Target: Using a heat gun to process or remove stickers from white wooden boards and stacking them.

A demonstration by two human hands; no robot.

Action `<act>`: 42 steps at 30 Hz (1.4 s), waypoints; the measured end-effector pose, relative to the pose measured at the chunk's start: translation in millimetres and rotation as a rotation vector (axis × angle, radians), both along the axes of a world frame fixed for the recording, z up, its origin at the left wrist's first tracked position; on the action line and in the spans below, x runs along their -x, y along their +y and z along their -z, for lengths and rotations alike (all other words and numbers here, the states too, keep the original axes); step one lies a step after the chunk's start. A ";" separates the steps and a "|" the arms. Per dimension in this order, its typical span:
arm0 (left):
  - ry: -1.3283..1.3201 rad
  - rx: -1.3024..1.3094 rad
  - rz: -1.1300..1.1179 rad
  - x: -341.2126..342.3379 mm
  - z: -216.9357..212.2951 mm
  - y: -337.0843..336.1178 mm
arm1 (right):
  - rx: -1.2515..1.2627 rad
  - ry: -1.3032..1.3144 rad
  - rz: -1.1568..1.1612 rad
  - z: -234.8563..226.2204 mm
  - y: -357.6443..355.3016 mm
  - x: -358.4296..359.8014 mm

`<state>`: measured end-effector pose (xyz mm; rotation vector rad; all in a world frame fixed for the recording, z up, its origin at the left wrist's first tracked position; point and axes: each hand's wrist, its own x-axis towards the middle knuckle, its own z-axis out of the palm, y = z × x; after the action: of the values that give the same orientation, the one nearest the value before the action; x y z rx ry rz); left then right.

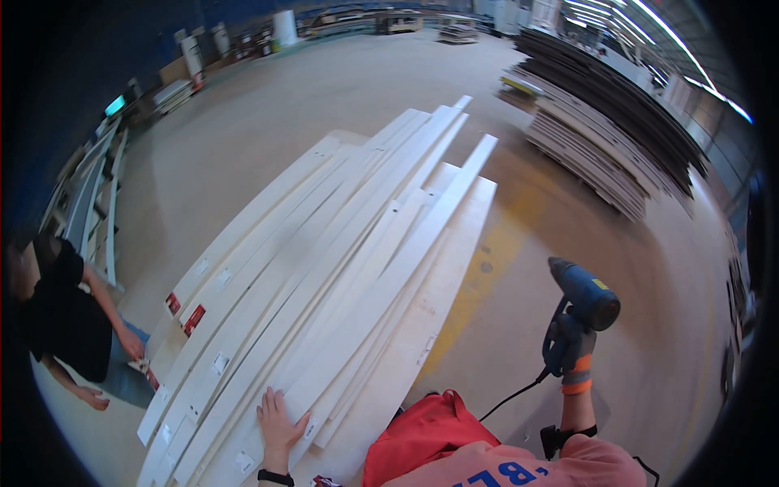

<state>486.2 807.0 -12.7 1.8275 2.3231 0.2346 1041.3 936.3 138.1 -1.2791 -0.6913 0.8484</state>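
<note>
My left hand (279, 422) is bare, with a black band at the wrist. It lies with fingers spread on the near end of a long white board (381, 280). That board rests at a slant on a stack of similar long white boards (276, 252), some with small holes and labels. In my right hand (568, 342), wearing a dark glove with an orange cuff, is a blue corded pistol-grip power tool (586, 294). The hand is closed round its handle, off to the right of the stack. The tool's nose points up and left; I cannot tell whether it carries a bit.
Another person (77, 316) in a dark top stands at the left by the stack's near end. A black cord (513, 396) trails from the tool. Tall piles of dark and pale panels (600, 122) stand at the far right. Long rails (101, 203) line the left side.
</note>
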 end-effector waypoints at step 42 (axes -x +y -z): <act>-0.039 0.098 -0.232 -21.3 -29.9 18.3 | 0.501 0.572 -0.374 121.0 84.2 -36.1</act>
<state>507.5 825.3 17.2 1.4954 2.4711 0.1819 1077.3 1020.5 17.1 -1.2617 -0.2575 1.6912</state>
